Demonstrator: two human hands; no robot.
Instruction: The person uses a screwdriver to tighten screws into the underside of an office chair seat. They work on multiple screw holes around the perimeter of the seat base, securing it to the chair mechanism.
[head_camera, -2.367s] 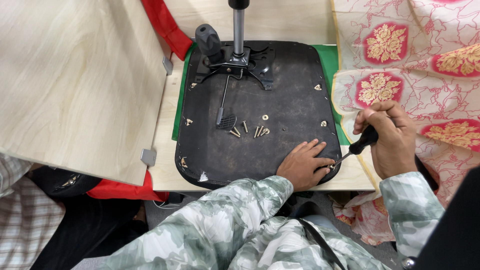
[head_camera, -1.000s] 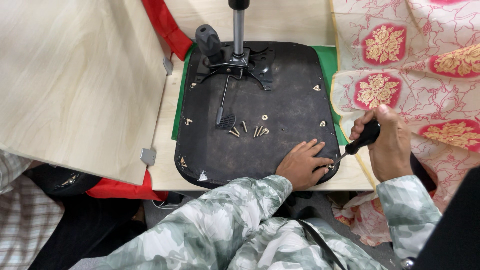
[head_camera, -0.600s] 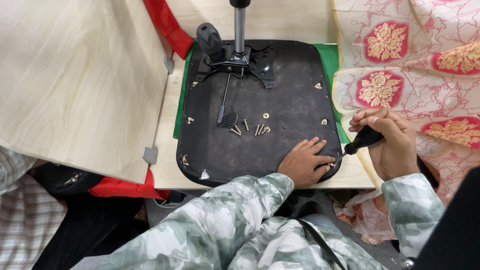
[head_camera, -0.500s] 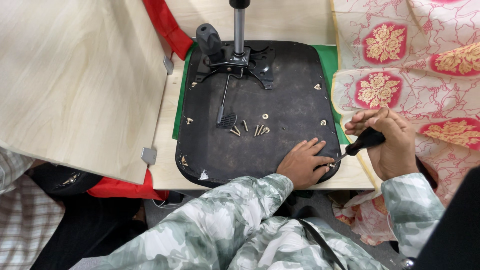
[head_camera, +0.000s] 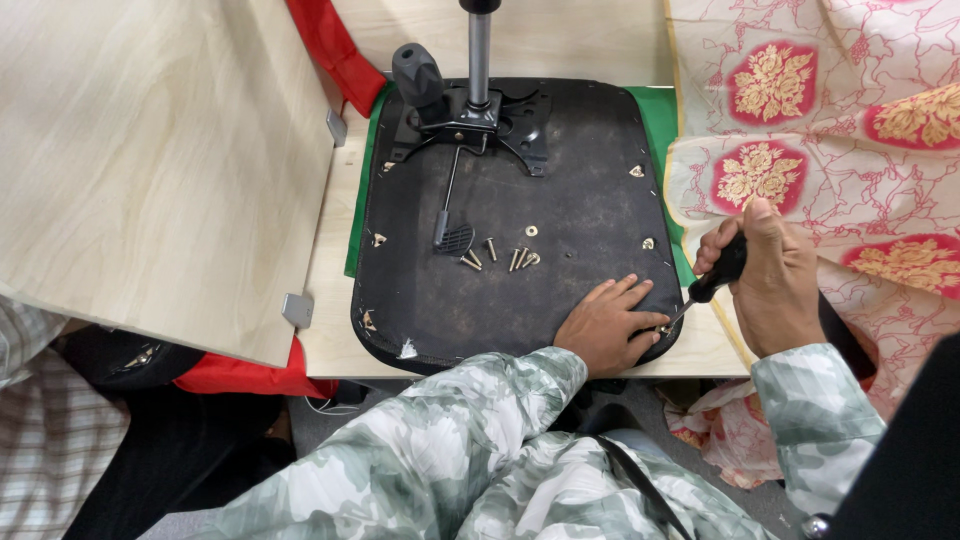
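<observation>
The black, rounded-rectangular seat base (head_camera: 560, 250), matte and scuffed, lay underside up on a pale wood-grain table (head_camera: 335, 300). A pressed-steel mounting plate (head_camera: 480, 115) with a smooth chrome cylinder (head_camera: 479, 55) sat at its far end. The left hand (head_camera: 610, 325) rested flat on the near right corner, fingers narrowly spread, gripping nothing. The right hand (head_camera: 770, 280) was wrapped fully around the black handle of a screwdriver (head_camera: 705, 290), whose thin shaft met that corner's edge beside the left fingertips. Loose brass-coloured screws (head_camera: 500, 255) lay mid-panel. Red floral cloth (head_camera: 830, 120) lay to the right.
</observation>
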